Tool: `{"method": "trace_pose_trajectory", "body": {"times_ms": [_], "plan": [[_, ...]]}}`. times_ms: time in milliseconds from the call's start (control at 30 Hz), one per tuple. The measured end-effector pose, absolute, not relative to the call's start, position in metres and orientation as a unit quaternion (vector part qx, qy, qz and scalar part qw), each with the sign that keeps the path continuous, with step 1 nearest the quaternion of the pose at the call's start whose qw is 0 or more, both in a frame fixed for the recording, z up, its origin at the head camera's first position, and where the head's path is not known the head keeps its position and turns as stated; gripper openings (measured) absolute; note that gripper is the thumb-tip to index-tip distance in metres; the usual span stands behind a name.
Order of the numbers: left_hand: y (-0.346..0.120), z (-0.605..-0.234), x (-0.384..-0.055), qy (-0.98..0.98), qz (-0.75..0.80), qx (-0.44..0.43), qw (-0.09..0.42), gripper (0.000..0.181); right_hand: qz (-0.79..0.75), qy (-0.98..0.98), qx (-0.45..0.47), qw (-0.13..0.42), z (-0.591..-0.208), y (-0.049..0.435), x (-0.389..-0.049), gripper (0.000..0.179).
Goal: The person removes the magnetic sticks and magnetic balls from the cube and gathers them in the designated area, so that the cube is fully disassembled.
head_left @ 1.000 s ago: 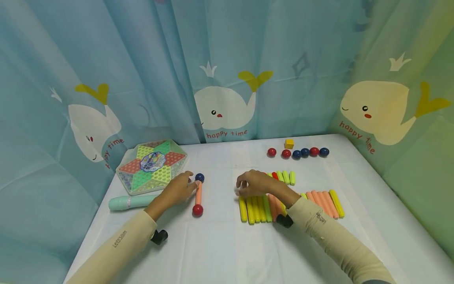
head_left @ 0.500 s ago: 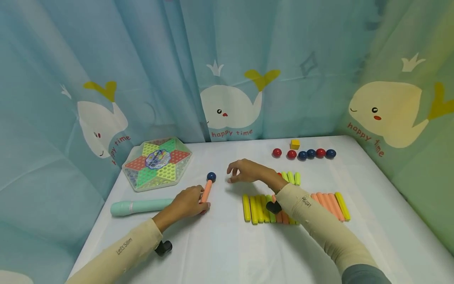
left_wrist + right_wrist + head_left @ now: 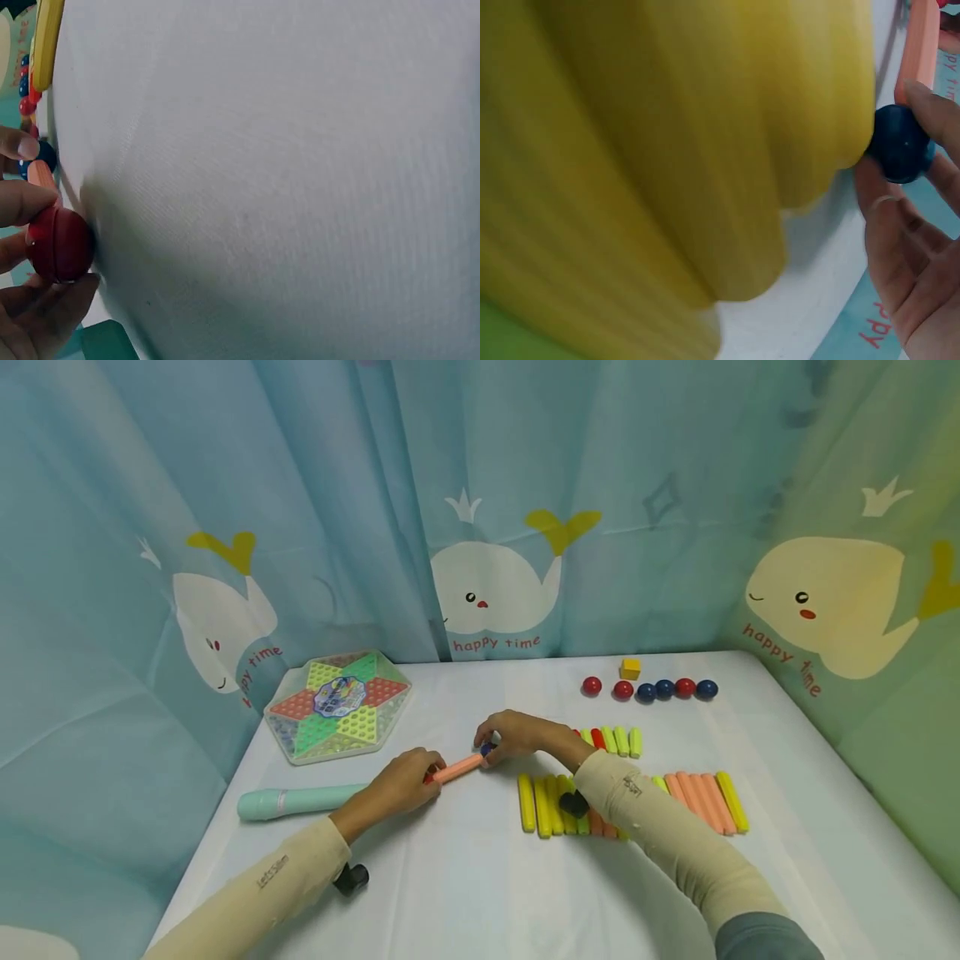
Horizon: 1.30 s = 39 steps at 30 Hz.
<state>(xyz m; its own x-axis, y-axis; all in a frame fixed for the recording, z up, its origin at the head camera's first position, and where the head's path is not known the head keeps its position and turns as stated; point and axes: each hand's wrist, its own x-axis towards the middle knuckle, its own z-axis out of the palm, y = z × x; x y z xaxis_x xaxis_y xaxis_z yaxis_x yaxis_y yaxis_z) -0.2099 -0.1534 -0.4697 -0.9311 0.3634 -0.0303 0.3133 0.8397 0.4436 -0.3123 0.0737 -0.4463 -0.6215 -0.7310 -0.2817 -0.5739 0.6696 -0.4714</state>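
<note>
An orange stick (image 3: pixel 460 768) lies slantwise between the two hands, with a ball at each end. My left hand (image 3: pixel 405 782) grips the red ball (image 3: pixel 66 244) at its left end, fingers and thumb around it. At the other end, the fingers and thumb of my right hand (image 3: pixel 514 733) pinch the blue ball (image 3: pixel 901 144). In the head view both balls are mostly hidden by the fingers. Just right of the right hand, several yellow sticks (image 3: pixel 542 806) lie side by side, partly under the right forearm.
A turquoise tube-like object (image 3: pixel 300 802) lies by the left wrist, with a hexagonal star-patterned game board (image 3: pixel 337 710) behind it. More orange sticks (image 3: pixel 697 802), short green sticks (image 3: pixel 622 741), a yellow cube (image 3: pixel 630 669) and several red and blue balls (image 3: pixel 665 690) are at right.
The orange stick with its two balls has swung from pointing away to lying nearly crosswise. My left hand moved to its red ball; my right hand has taken hold of the blue ball.
</note>
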Motion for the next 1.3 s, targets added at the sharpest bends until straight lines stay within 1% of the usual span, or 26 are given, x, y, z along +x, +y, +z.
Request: {"method": "trace_pose_trajectory", "body": {"times_ms": [67,233,367,533,733,933,1067,1200,1300], "plan": [[-0.153,-0.470,-0.212,0.959,0.217,0.171,0.056,0.022,-0.170,0.881,-0.379,0.226,-0.450,0.075,-0.313,0.024],[-0.154,-0.471,-0.218,0.961,0.213,0.165,0.060,0.020,-0.170,0.874,-0.399,0.220,-0.453,0.074,-0.312,0.018],[-0.155,-0.471,-0.220,0.958,0.217,0.177,0.057,0.017,-0.162,0.866,-0.422,0.214,-0.452,0.074,-0.311,0.012],[-0.155,-0.470,-0.222,0.957,0.221,0.179,0.058,0.012,-0.151,0.864,-0.435,0.202,-0.451,0.079,-0.311,0.010],[-0.154,-0.470,-0.222,0.957,0.222,0.177,0.064,0.008,-0.179,0.871,-0.416,0.192,-0.450,0.092,-0.313,0.017],[-0.155,-0.471,-0.221,0.955,0.225,0.180,0.075,0.013,-0.202,0.880,-0.368,0.221,-0.443,0.120,-0.317,0.032],[-0.155,-0.470,-0.221,0.954,0.223,0.181,0.080,0.015,-0.221,0.883,-0.350,0.221,-0.439,0.142,-0.321,0.040],[-0.154,-0.470,-0.222,0.955,0.217,0.182,0.084,0.015,-0.245,0.897,-0.304,0.208,-0.433,0.167,-0.325,0.045],[-0.153,-0.470,-0.222,0.955,0.214,0.188,0.083,0.015,-0.264,0.904,-0.289,0.172,-0.429,0.186,-0.332,0.043]]}}
